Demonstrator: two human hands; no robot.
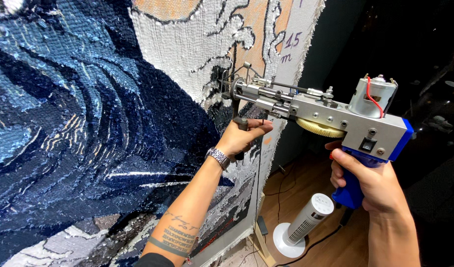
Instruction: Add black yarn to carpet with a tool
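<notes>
A grey metal tufting gun [330, 116] with a blue grip, a yellow gear and a silver motor points left at a stretched cloth [88, 123] tufted in dark blue, light blue, white and grey yarn. Its needle end meets the cloth near the boundary between the white and dark blue areas. My right hand [370, 180] is closed around the blue grip. My left hand [244, 136], with a metal watch on the wrist and a tattooed forearm, holds the black front handle under the needle end.
The cloth's frayed right edge [306, 39] runs down to a wooden frame foot [261, 247]. A white tower fan [306, 222] stands on the wooden floor [306, 183] with dark cables beside it. The room to the right is dark.
</notes>
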